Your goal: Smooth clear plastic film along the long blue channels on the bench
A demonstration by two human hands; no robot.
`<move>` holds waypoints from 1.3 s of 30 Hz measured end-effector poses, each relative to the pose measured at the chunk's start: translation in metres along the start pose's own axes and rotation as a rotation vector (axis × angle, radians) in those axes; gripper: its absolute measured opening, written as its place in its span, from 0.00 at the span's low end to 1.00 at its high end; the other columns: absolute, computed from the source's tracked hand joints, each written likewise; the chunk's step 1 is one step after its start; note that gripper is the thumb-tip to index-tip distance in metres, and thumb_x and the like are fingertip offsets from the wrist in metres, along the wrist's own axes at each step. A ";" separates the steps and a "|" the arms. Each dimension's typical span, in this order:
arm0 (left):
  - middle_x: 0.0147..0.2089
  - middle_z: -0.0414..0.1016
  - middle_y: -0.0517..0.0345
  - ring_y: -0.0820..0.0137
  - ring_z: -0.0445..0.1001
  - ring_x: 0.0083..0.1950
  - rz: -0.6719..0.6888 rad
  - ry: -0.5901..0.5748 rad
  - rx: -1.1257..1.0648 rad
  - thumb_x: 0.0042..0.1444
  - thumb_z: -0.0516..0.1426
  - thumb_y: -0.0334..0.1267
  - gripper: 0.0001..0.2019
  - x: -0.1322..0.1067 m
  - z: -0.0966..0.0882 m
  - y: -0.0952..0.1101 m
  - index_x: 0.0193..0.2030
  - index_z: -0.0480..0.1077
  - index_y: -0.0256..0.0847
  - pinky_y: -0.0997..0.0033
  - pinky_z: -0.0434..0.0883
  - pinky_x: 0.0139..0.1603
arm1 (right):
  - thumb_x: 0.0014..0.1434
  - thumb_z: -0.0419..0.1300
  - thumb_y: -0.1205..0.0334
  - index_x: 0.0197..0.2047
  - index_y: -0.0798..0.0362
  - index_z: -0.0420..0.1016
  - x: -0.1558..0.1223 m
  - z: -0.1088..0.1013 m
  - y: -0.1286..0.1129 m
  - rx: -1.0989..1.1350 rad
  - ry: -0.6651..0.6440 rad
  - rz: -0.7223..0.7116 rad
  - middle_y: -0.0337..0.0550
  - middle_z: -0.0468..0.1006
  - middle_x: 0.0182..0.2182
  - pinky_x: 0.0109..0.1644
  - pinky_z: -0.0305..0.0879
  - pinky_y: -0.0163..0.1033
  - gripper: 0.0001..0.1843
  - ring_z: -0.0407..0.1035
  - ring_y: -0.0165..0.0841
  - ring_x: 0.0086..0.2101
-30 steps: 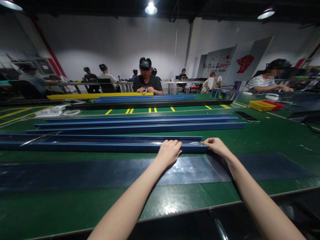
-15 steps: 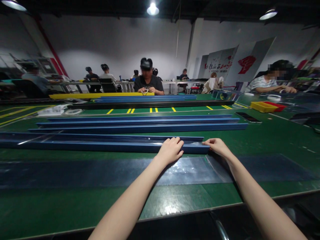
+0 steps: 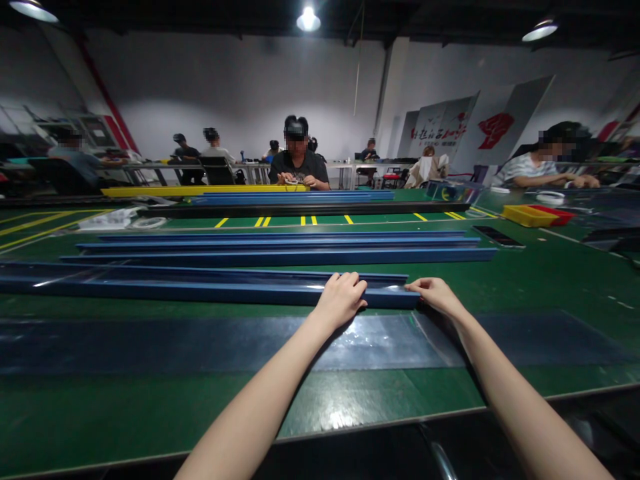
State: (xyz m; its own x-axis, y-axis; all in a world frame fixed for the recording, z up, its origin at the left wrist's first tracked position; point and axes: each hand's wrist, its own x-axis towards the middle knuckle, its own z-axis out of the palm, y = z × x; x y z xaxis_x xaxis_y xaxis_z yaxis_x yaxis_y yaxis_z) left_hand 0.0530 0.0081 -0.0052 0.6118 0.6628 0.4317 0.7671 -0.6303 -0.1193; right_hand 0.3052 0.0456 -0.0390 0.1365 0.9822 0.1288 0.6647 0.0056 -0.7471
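A long blue channel profile (image 3: 215, 293) lies across the green table, its open side up. Shiny clear plastic film (image 3: 395, 289) shows inside its trough. Close to the right end, my left hand (image 3: 343, 293) is closed over the channel, fingers across the trough and thumb at the near wall. At the very end, my right hand (image 3: 434, 293) makes a pinch, its fingertips at the edge of the film; the exact grip is small and partly hidden. A wide clear plastic sheet (image 3: 225, 343) lies flat beneath my forearms.
Several more blue profiles (image 3: 280, 256) lie just beyond. A phone (image 3: 499, 237), a yellow tray (image 3: 529, 215) and a red tray (image 3: 561, 217) are at the right. Further back are a black profile (image 3: 300, 209) and a yellow profile (image 3: 200, 191). A co-worker (image 3: 299, 163) sits opposite.
Both my hands stay in place on the channel. The view has shifted very slightly. The co-worker opposite has moved their hands a little.
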 end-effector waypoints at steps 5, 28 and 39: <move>0.37 0.66 0.58 0.69 0.65 0.40 -0.024 0.011 0.004 0.49 0.58 0.43 0.11 0.000 0.002 0.001 0.34 0.64 0.40 0.70 0.59 0.36 | 0.40 0.58 0.51 0.19 0.55 0.73 -0.003 -0.001 -0.008 -0.060 -0.008 0.062 0.40 0.71 0.15 0.22 0.54 0.32 0.15 0.63 0.28 0.19; 0.38 0.66 0.59 0.69 0.65 0.40 -0.109 0.032 -0.051 0.51 0.56 0.41 0.08 -0.006 0.011 0.005 0.35 0.64 0.41 0.71 0.62 0.35 | 0.41 0.56 0.49 0.25 0.56 0.76 -0.004 -0.009 -0.004 -0.100 -0.109 0.031 0.40 0.71 0.15 0.22 0.54 0.32 0.18 0.62 0.27 0.18; 0.38 0.67 0.59 0.69 0.66 0.40 -0.112 0.024 -0.062 0.51 0.56 0.42 0.08 -0.005 0.010 0.005 0.35 0.65 0.41 0.71 0.63 0.36 | 0.41 0.56 0.55 0.24 0.55 0.77 -0.005 -0.008 -0.005 -0.115 -0.093 -0.052 0.42 0.75 0.20 0.24 0.56 0.31 0.13 0.65 0.29 0.22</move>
State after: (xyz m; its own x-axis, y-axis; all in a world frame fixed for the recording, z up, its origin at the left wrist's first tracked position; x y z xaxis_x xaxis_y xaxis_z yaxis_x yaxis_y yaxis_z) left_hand 0.0554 0.0054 -0.0167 0.5180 0.7210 0.4603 0.8162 -0.5775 -0.0141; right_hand 0.3071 0.0392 -0.0307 0.0349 0.9944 0.1000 0.7493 0.0402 -0.6610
